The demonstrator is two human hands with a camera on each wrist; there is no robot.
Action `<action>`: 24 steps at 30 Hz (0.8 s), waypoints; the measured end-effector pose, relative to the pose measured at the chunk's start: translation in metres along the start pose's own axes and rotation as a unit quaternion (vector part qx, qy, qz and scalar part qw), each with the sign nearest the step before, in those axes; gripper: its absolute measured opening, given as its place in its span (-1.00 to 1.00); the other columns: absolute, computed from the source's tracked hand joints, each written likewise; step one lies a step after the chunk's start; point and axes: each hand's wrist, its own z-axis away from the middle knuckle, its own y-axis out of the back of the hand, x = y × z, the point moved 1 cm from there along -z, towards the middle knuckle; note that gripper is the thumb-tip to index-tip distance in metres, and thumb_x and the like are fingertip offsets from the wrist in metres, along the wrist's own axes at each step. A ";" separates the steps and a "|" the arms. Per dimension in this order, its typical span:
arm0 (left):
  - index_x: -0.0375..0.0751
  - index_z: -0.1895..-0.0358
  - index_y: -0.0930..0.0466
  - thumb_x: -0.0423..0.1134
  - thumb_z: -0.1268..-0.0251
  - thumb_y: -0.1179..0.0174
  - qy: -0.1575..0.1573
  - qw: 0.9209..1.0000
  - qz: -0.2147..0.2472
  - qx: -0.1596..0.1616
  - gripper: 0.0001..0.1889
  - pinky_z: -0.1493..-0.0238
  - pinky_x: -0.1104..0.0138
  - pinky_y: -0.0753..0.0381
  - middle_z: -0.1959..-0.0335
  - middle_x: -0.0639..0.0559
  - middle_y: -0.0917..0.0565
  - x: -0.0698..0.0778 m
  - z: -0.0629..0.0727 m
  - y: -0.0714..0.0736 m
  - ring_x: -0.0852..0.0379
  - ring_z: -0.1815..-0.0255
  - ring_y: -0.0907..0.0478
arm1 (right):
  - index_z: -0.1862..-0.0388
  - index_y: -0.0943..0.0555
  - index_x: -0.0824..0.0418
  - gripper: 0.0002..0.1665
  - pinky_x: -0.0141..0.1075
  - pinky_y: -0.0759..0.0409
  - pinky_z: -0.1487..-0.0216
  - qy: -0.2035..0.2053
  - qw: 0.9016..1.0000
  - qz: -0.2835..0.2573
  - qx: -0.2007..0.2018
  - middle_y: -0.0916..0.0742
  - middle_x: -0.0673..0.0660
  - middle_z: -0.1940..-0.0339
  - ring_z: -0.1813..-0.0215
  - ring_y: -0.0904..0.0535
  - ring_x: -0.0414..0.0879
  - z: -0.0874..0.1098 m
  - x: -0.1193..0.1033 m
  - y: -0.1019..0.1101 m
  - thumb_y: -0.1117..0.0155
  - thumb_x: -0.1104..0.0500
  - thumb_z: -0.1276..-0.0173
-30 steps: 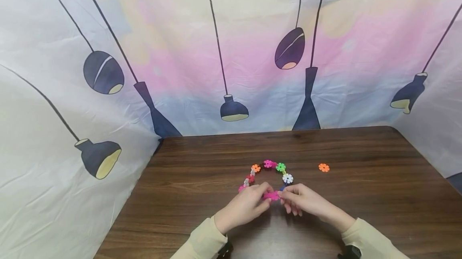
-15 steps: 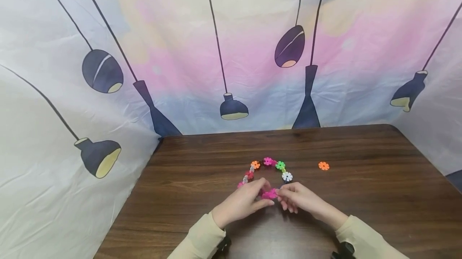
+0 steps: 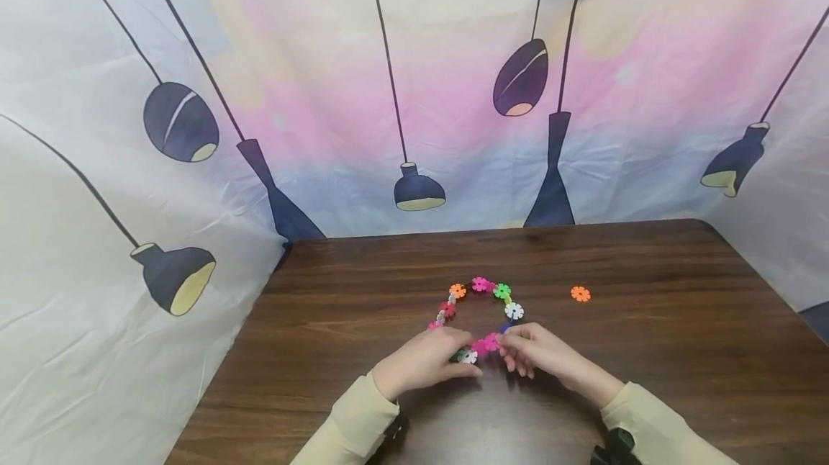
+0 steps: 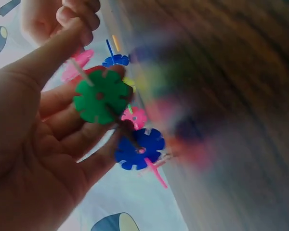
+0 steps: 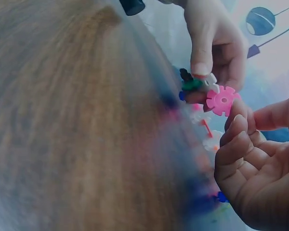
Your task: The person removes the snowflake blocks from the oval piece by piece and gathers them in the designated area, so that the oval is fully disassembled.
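A looped chain of notched plastic snowflake discs lies on the table, with a pink disc (image 3: 480, 283) at its far side and a white disc (image 3: 514, 312) at its right. My right hand (image 3: 545, 358) pinches a bright pink snowflake disc (image 5: 223, 100) at the near side of the loop. Beside it, my left hand (image 3: 421, 360) has its thumb spread away from the fingers, with a white disc (image 3: 468, 356) showing in the gap. In the left wrist view, a green disc (image 4: 100, 97) and a dark blue disc (image 4: 140, 149) lie across the left fingers, partly hiding them.
A loose orange disc (image 3: 580, 294) lies on the brown wooden table (image 3: 648, 350), right of the loop. Behind the table hangs a cloth backdrop (image 3: 324, 55) printed with lamps.
My left thumb and fingers have spread apart and drawn left, uncovering the white disc. The right hand keeps pinching the pink disc. The head view has tilted slightly.
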 end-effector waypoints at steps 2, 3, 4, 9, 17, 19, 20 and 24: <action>-0.03 0.36 -0.46 0.09 -0.39 -0.25 -0.011 1.000 -0.001 0.013 -0.68 0.48 0.55 -0.19 0.54 0.20 -0.33 0.001 -0.001 0.000 0.37 0.52 -0.21 | 0.31 -0.53 0.51 -0.58 -0.41 -0.44 0.58 0.004 1.000 -0.006 -0.001 -0.61 0.06 0.57 0.58 -0.45 -0.21 0.001 -0.003 0.003 -0.03 0.14 -0.57; -0.04 0.33 -0.48 0.10 -0.42 -0.22 -0.016 1.000 -0.007 0.021 -0.68 0.46 0.55 -0.21 0.53 0.23 -0.34 0.001 -0.001 0.000 0.38 0.50 -0.23 | 0.30 -0.52 0.52 -0.58 -0.41 -0.45 0.57 0.007 1.000 -0.009 -0.003 -0.61 0.07 0.55 0.57 -0.46 -0.21 0.002 -0.004 0.005 -0.03 0.14 -0.58; -0.05 0.29 -0.51 0.11 -0.44 -0.19 -0.021 0.999 -0.017 0.031 -0.69 0.43 0.55 -0.24 0.50 0.25 -0.37 0.002 -0.002 0.000 0.38 0.48 -0.26 | 0.29 -0.52 0.52 -0.58 -0.41 -0.45 0.57 0.008 1.000 -0.013 -0.006 -0.61 0.07 0.54 0.56 -0.46 -0.21 0.003 -0.005 0.007 -0.03 0.14 -0.58; -0.11 0.08 -0.59 0.06 -0.53 -0.11 -0.032 0.995 -0.048 0.079 -0.70 0.29 0.50 -0.44 0.35 0.22 -0.55 0.005 -0.005 0.000 0.34 0.35 -0.43 | 0.30 -0.52 0.49 -0.59 -0.41 -0.46 0.55 0.011 0.999 -0.042 -0.022 -0.61 0.07 0.53 0.55 -0.46 -0.21 0.005 -0.012 0.013 -0.05 0.13 -0.58; -0.10 0.26 -0.44 -0.08 -0.55 -0.11 -0.038 0.989 -0.069 0.122 -0.79 0.35 0.49 -0.30 0.45 0.19 -0.38 0.009 -0.007 0.003 0.24 0.42 -0.33 | 0.33 -0.53 0.37 -0.67 -0.44 -0.44 0.54 0.024 0.995 -0.084 -0.044 -0.61 0.03 0.53 0.55 -0.46 -0.24 0.004 -0.020 0.011 -0.03 0.15 -0.57; -0.09 0.29 -0.41 -0.10 -0.54 -0.11 -0.038 0.989 -0.070 0.124 -0.79 0.32 0.48 -0.30 0.47 0.19 -0.35 0.009 -0.007 0.002 0.24 0.42 -0.32 | 0.33 -0.53 0.37 -0.67 -0.44 -0.44 0.54 0.026 0.995 -0.089 -0.046 -0.60 0.04 0.53 0.55 -0.46 -0.24 0.003 -0.020 0.010 -0.02 0.16 -0.57; -0.09 0.30 -0.40 -0.11 -0.53 -0.11 -0.038 0.989 -0.070 0.124 -0.79 0.31 0.47 -0.31 0.47 0.19 -0.34 0.009 -0.007 0.001 0.24 0.42 -0.32 | 0.34 -0.53 0.37 -0.67 -0.44 -0.44 0.54 0.024 0.995 -0.090 -0.045 -0.61 0.04 0.53 0.55 -0.46 -0.24 0.003 -0.020 0.009 -0.02 0.15 -0.57; -0.07 0.32 -0.38 -0.15 -0.48 -0.13 -0.035 0.988 -0.069 0.130 -0.81 0.30 0.46 -0.32 0.49 0.20 -0.32 0.010 -0.005 -0.001 0.24 0.42 -0.32 | 0.34 -0.51 0.41 -0.60 -0.44 -0.44 0.55 0.011 0.995 -0.089 -0.036 -0.61 0.03 0.55 0.56 -0.46 -0.24 0.003 -0.016 0.004 -0.03 0.11 -0.58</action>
